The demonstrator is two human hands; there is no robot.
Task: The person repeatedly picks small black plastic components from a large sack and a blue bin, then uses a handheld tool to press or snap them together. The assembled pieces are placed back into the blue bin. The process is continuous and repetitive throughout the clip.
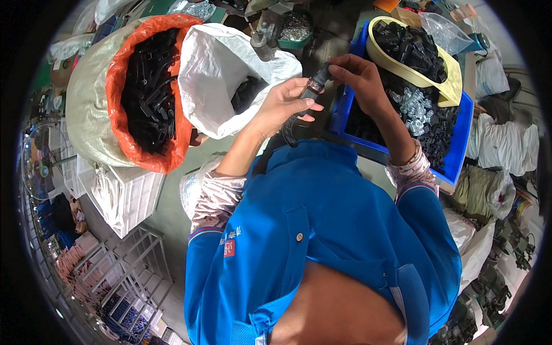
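Note:
A black buckle strap [313, 86], with a curved, ridged tail hanging toward my body, is held up in front of my chest between both hands. My left hand [283, 104] grips its middle, thumb on top and fingertips showing past the edge. At the strap's upper end, my right hand [357, 76] pinches it between thumb and fingers. Just beyond my left wrist stands an open white woven sack [207, 75] with black parts inside. Close to my right forearm is a blue bin [463, 141] of small black parts, with a clear plastic bag of shiny pieces [415, 112] on them.
An orange-lined sack [118, 109] full of black plastic parts stands at the left, above a white plastic crate [138, 198]. A yellow basin [451, 86] of black parts rests over the blue bin. Ahead sits a green tray of small metal pieces [296, 27].

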